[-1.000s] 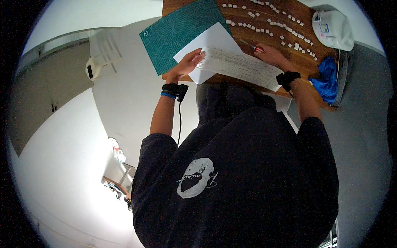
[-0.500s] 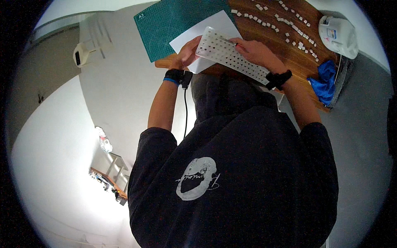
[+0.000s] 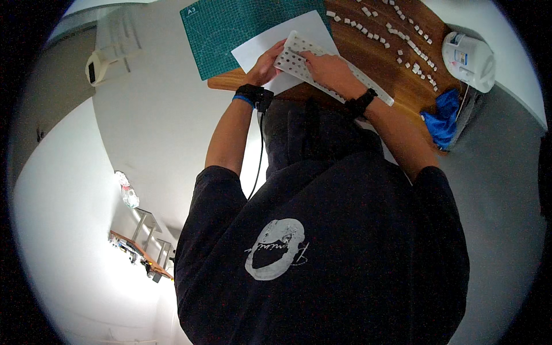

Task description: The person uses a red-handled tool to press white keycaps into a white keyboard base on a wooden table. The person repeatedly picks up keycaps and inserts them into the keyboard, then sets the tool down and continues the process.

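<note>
the white keyboard frame [image 3: 294, 62] — dotted with rows of dark spots — lies between and under the hands, its left end over the white paper [image 3: 257, 50]. the left hand [image 3: 264, 66] is clamped on that end; the right hand [image 3: 332, 73] lies across the middle, fingers toward that end, though whether it grips anything i can't tell. the long axis slants from far left to near right, past the right wrist.

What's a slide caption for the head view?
Left hand holds one end of a white perforated panel, right hand over it, small white pieces lined up on the wooden table.
</note>
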{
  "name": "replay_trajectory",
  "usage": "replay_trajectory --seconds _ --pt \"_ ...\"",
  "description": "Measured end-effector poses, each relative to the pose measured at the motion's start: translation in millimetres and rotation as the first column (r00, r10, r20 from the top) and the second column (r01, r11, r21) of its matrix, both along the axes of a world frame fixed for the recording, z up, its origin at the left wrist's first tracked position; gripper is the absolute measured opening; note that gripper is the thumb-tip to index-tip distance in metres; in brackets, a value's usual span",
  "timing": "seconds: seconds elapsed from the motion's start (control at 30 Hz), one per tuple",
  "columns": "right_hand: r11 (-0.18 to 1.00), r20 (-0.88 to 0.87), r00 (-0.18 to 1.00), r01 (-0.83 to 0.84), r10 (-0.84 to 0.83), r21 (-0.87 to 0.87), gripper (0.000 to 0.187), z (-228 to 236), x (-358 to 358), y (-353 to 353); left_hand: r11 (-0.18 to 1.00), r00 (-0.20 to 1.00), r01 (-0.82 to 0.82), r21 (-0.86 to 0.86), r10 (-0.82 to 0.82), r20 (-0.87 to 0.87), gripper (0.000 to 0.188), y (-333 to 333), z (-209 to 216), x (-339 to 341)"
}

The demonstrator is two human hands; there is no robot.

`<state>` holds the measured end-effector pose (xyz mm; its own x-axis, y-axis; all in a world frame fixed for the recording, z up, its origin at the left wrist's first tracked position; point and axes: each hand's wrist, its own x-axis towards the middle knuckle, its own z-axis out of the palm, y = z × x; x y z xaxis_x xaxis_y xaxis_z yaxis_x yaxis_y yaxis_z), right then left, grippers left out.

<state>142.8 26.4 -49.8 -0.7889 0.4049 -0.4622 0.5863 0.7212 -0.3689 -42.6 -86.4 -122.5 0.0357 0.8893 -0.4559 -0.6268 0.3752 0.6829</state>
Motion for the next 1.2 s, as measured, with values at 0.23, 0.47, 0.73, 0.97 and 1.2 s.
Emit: replay_trajectory --seconds 0.23,0.47,0.73,0.97,1.2 --pt "0.997 -0.001 1.000 -0.020 0.020 0.078 0.035 -4 -8 3 0.997 0.998 -0.039 -0.060 0.036 -0.047 0.044 11 -24 0" --pt "0.996 0.042 0.999 -0.013 0.010 0.084 0.041 11 -21 9 1.000 0.903 -0.029 -0.011 0.022 -0.430 0.041 11 -19 2" --pt "0.997 0.039 0.998 -0.043 0.040 0.060 0.036 5 -22 11 0.997 0.934 -0.076 -0.013 0.066 -0.351 0.040 9 -29 3" --pt "0.991 -0.033 0.997 -0.064 0.068 0.113 0.032 14 -33 10 0.998 0.926 -0.065 0.015 0.066 -0.372 0.040 9 -24 3" --pt "0.994 0.024 0.996 -0.083 0.082 0.072 0.032 16 -26 11 0.996 0.901 -0.079 0.032 0.085 -0.425 0.041 7 -38 4"
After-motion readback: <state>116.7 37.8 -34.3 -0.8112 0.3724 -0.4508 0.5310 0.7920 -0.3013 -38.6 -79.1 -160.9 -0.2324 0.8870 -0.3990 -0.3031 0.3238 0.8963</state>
